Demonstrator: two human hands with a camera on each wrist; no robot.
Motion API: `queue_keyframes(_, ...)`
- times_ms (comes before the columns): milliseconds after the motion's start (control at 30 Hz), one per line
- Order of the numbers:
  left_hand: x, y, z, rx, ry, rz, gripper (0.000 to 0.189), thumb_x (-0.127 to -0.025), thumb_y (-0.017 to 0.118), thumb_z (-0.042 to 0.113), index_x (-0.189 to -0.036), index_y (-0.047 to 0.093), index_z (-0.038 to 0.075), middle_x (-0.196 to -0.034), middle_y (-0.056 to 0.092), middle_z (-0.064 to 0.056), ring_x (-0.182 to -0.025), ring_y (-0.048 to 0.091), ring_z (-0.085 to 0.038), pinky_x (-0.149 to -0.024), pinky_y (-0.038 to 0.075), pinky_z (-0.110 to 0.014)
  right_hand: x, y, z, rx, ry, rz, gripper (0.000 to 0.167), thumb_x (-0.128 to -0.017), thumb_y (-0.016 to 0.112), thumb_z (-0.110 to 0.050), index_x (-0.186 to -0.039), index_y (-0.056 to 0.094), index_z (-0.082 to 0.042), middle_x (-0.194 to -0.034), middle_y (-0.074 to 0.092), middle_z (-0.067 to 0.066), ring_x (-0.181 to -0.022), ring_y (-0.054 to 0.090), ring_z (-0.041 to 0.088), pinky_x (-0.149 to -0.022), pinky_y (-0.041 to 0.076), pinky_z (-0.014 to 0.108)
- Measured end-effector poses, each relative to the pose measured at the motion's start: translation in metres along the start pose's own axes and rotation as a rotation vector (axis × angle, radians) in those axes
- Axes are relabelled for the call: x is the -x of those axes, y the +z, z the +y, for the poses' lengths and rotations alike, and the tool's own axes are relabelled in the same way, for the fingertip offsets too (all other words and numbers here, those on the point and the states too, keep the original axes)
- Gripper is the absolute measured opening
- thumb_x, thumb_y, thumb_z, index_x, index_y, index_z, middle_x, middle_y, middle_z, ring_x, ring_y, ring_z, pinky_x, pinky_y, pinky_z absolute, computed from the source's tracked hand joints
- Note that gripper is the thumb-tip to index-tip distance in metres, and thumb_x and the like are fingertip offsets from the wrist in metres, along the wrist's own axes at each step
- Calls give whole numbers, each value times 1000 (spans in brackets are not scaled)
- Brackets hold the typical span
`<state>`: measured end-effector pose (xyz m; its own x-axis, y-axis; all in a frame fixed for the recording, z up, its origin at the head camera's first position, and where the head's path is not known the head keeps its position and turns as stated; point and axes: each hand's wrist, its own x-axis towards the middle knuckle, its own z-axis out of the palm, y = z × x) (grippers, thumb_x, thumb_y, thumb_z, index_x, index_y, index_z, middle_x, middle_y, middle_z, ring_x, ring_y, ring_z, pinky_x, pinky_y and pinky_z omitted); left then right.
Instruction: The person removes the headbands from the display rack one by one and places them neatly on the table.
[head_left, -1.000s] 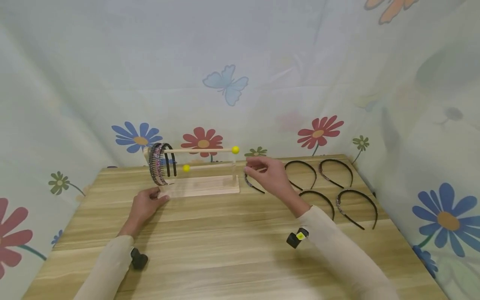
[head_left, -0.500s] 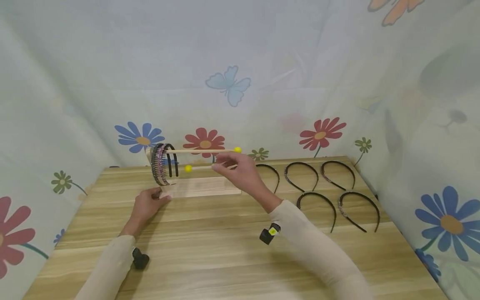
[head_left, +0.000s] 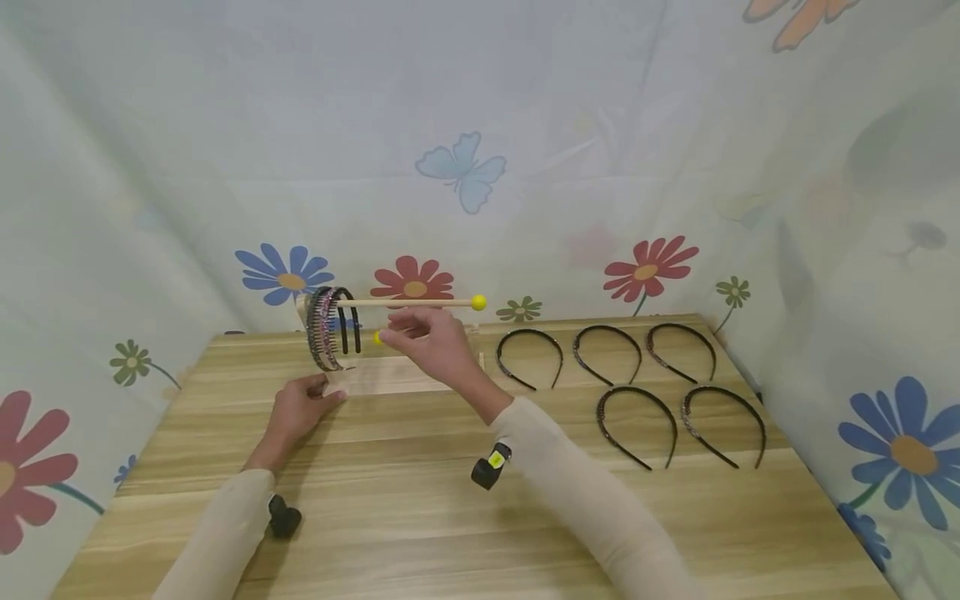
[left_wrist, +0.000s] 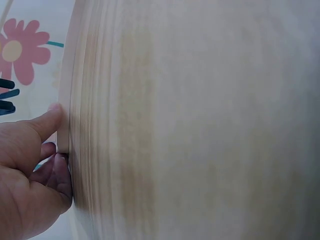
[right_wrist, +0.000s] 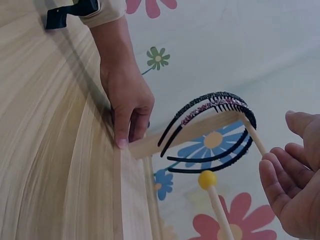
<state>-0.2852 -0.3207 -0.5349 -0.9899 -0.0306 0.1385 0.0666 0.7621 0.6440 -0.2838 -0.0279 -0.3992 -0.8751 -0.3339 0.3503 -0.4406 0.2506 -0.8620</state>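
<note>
While gripping the near left corner of a pale wooden stand (head_left: 405,377) with the left hand (head_left: 295,410), thumb against the edge of its base (right_wrist: 136,215), raising the right hand (head_left: 430,340) over the stand, well apart from the left, with empty, loosely bent fingers. In the head view, just below the upper rod (head_left: 420,303), with fingertips partly covering the lower yellow ball (right_wrist: 207,180). Touching or merely near: cannot tell from these angles.

Standing toward the back of a wood-grain table (head_left: 390,508), left of centre: the stand, with its upper rod running rightward to an upper yellow ball (head_left: 478,302). Hung close together at the left end of that rod: a glittery black headband (right_wrist: 218,94) and a pink-sequined headband (right_wrist: 202,107), both with ends hanging downward. Lying on the table to the right, well apart from one another: five loose headbands (head_left: 636,389), dark and arched, three in a back row and two in front. Strapped at both cream sleeves (head_left: 592,500): small black cameras (head_left: 486,473). Draped behind: pale cloth (head_left: 337,167) printed with red, blue and green flowers and a light blue butterfly (head_left: 468,171).
</note>
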Motion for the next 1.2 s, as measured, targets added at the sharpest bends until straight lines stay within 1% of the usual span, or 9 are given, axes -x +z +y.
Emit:
queue_keyframes(100,0,1,0,-4,6,15,49,-94,76,32,-125,67,-4,-105,71,-20,-92,60,-27,-86,50,-47,-4,11,0,-22,-8,2,37,-93,77,-35,-123,73,-14,-106,76,-2,-91,69,6,-79,55,22)
queue_keyframes(333,1,0,2,4,0,10,52,-95,75,34,-129,66,-5,-114,71,-21,-100,61,-27,-91,51,-50,-10,32,1,-56,-23,-23,37,-95,75,-35,-124,73,-13,-106,75,-3,-93,70,9,-78,55,21)
queue_keyframes(533,2,-4,5,-6,2,12,48,-95,75,32,-124,67,-5,-102,69,-21,-93,58,-29,-84,48,-46,-16,50,7,-101,-10,-35,36,-95,75,-32,-123,73,-8,-106,76,1,-92,70,9,-79,55,21)
queue_keyframes(700,2,-5,4,8,-2,6,54,-95,75,32,-132,63,-7,-116,70,-24,-106,62,-33,-93,49,-52,-18,64,11,-100,11,-40,35,-96,75,-29,-122,72,-6,-105,76,2,-90,68,3,-79,54,19)
queue_keyframes(833,3,-5,4,32,-22,-16,61,-96,74,33,-138,57,-8,-133,61,-28,-126,57,-41,-102,45,-58,-19,72,11,-114,42,-49,35,-96,75,-31,-122,73,-8,-106,76,1,-90,67,0,-79,54,19)
queue_keyframes(1000,2,-4,3,40,-36,-30,63,-96,73,33,-140,54,-9,-137,57,-28,-131,52,-44,-105,43,-59,-20,77,10,-141,60,-53,34,-95,75,-30,-121,73,-9,-106,76,0,-90,67,0,-77,54,19)
queue_keyframes(1067,1,-3,3,30,-26,-21,60,-96,73,33,-138,57,-8,-132,62,-27,-127,57,-40,-102,46,-57,-21,79,9,-145,62,-54,34,-95,76,-30,-121,73,-9,-106,76,0,-90,68,0,-77,54,19)
queue_keyframes(1133,1,-2,2,25,-15,-14,52,-96,74,33,-131,64,-5,-110,71,-22,-107,64,-33,-93,51,-50,-22,81,10,-144,67,-52,33,-94,76,-31,-120,74,-10,-105,76,-1,-89,68,1,-76,54,19)
queue_keyframes(1200,1,-2,1,16,-3,-4,43,-95,74,32,-120,69,-2,-84,66,-13,-85,59,-25,-79,48,-42,-23,83,10,-144,70,-52,34,-94,77,-31,-120,74,-10,-105,76,-1,-89,68,1,-76,54,19)
